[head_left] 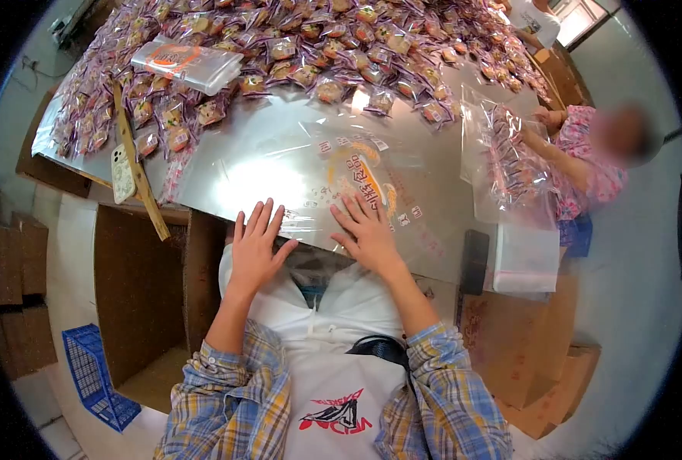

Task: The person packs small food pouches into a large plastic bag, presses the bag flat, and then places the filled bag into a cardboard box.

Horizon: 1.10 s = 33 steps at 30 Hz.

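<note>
Both my hands lie palm down at the near edge of a shiny metal table (226,146). My left hand (258,247) is open, its fingers slightly apart, with nothing gripped. My right hand (367,236) is also open, fingers spread on a clear plastic bag (365,170) with orange and red print. That bag lies flat and looks empty; its near end reaches the table edge between my hands. Beyond it spreads a large heap of small wrapped snack packs (329,50) in purple-edged film.
A folded clear bag (191,65) lies on the heap's left part. Nearby are a wooden stick (138,169) and a phone (122,173). At right, a co-worker (583,153) handles a filled clear bag (513,165) beside stacked bags (525,261). A cardboard box (138,284) stands at left.
</note>
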{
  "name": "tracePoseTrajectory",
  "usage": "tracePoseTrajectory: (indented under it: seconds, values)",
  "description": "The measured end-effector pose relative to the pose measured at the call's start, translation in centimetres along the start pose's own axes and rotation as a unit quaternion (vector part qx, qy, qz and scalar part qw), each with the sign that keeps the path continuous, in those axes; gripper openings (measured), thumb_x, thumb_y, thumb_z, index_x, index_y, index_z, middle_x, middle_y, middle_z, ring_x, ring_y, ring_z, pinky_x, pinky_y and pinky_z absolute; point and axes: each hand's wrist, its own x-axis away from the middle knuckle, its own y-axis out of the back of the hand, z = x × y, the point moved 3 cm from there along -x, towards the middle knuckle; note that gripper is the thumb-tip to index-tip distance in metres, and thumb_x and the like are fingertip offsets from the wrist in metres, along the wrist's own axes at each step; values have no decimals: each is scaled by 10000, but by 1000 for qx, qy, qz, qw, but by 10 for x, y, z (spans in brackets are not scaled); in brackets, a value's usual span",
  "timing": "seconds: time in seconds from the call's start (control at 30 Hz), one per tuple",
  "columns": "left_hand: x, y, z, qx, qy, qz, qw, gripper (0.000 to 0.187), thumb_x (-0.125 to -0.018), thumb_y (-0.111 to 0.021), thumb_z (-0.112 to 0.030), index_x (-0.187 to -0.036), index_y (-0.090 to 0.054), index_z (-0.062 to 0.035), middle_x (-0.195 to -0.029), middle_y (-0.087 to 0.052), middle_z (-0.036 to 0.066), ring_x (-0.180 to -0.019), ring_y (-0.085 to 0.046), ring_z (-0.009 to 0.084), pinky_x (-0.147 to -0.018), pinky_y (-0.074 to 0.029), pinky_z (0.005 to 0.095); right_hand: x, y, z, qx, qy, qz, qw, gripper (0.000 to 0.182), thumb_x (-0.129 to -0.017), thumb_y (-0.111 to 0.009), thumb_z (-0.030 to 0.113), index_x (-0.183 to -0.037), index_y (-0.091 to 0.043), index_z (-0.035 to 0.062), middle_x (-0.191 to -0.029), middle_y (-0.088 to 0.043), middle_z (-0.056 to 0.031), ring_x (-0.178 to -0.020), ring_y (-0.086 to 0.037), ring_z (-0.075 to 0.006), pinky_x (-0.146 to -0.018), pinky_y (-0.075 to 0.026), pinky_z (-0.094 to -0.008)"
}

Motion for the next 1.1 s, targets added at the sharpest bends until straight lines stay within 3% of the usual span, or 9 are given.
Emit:
tracePoseTrajectory:
  seconds: [0.23, 0.4, 0.5, 0.63, 0.77, 0.83, 0.97, 1.07, 1.1]
  values:
    - [39, 9, 39, 119, 126, -263, 949, 712, -895, -798, -208, -1477, -463, 27, -1566, -400, 286, -1422, -424, 421, -1168, -360, 498, 22, 40, 43, -60, 51, 51, 996, 781, -805, -803, 503, -1474, -560, 180, -1525, -518, -130, -1452, -427, -358, -1231, -216, -636]
    - [87, -57, 89, 668, 383, -49, 636, 765, -911, -814, -180, -1523, -402, 23, -1396, -601, 200, -1254, -590, 227, -1086, -456, 360, 50, -3, 48, 84, 147, 64, 983, 751, -806, -791, 327, -1493, -516, 202, -1575, -456, -98, -1465, -414, -319, -1205, -237, -678]
    - [86, -38, 51, 630, 323, -11, 706, 702, -935, -770, -104, -1510, -400, 52, -1332, -650, 197, -1210, -621, 196, -1009, -507, 329, 40, 5, 50, 15, 115, 41, 992, 564, -815, -742, 201, -1364, -617, 173, -1490, -536, -76, -1380, -493, -291, -1169, -327, -603]
    - [71, -28, 37, 729, 337, -10, 596, 469, -977, -701, -189, -1375, -568, 21, -1202, -712, 132, -1134, -656, 186, -934, -541, 333, 27, 31, 45, -99, 104, -38, 989, 314, -855, -745, 162, -1162, -704, 110, -1209, -689, -69, -1169, -618, -288, -1090, -429, -484]
    - [53, 47, -3, 886, 139, -50, 440, 538, -1012, -531, -444, -1336, -566, -16, -1177, -676, 139, -1098, -658, 310, -925, -544, 507, 26, 61, 44, -407, -67, -56, 909, 190, -985, -687, 180, -1122, -691, 48, -1009, -748, -80, -1011, -706, -299, -960, -522, -397]
    - [49, 50, 4, 746, 167, -135, 631, 671, -988, -584, -428, -1475, -436, 9, -1287, -628, 164, -1104, -651, 315, -932, -547, 473, 28, 69, 44, -623, -243, -43, 742, 171, -1015, -660, 175, -1110, -688, 35, -1044, -750, -84, -1023, -721, -290, -913, -547, -391]
    - [28, 89, -20, 436, 40, -279, 855, 746, -940, -718, -188, -1562, -357, 12, -1554, -461, 191, -1402, -464, 301, -1150, -370, 405, 12, 77, 14, -816, -137, -61, 558, 302, -1117, -461, 298, -1243, -621, 75, -1241, -700, -148, -1188, -664, -366, -988, -535, -466]
    - [1, 119, -56, 266, -19, -261, 928, 951, -887, -805, -323, -1602, -278, 19, -1638, -332, 232, -1508, -330, 370, -1227, -247, 480, -5, 92, 38, -947, -82, -103, 292, 361, -1138, -366, 379, -1288, -595, 143, -1390, -631, -183, -1352, -555, -393, -1094, -465, -518]
    - [-8, 125, -67, 195, -29, -243, 950, 1011, -888, -805, -359, -1621, -223, 25, -1653, -297, 236, -1534, -285, 377, -1249, -202, 478, -6, 91, 39, -941, -83, -114, 309, 359, -1136, -364, 392, -1285, -600, 166, -1436, -597, -179, -1387, -517, -387, -1113, -442, -523]
